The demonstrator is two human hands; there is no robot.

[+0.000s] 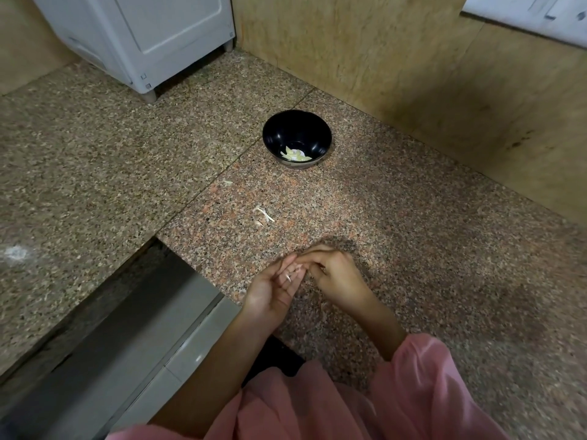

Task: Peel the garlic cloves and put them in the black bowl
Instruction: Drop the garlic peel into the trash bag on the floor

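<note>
A black bowl [297,138] stands on the speckled stone floor, well beyond my hands, with several pale peeled garlic cloves [295,154] in its bottom. My left hand [274,289] is turned palm up with a small garlic clove [289,277] lying on its fingers. My right hand [336,277] meets it from the right, its fingertips pinching at the clove. Most of the clove is hidden between the fingers.
Loose garlic skins [263,213] lie on the floor between my hands and the bowl, with another scrap [227,181] further left. A white appliance [143,36] stands at the back left. A plywood wall [413,74] runs behind the bowl. A step edge [152,300] drops at my left.
</note>
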